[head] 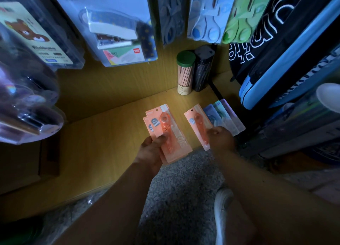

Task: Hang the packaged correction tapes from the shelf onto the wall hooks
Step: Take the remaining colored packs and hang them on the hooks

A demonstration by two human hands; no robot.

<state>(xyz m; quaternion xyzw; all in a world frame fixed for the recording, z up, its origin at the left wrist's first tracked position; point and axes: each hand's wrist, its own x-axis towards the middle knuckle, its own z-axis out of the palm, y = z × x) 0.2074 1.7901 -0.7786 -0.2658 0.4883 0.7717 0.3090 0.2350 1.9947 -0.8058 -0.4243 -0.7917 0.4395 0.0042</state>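
- The left hand (152, 151) holds a stack of orange packs (165, 132), thumb curled over the front; how many are underneath is hard to tell.
- The right hand (220, 140) pinches one orange pack (197, 127) at 3 o'clock of the stack; its fingertips are hidden.
- Blue and purple packs (225, 116) fan out behind it on the wooden shelf (110, 134), partly covered.
- At 12 o'clock stands a pencil tube (184, 73).
- The hanging goods above are cut off and blurred.

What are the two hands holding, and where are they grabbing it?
The left hand holds a few orange correction tape packs by their bottom ends. The right hand pinches another orange pack by its lower edge.
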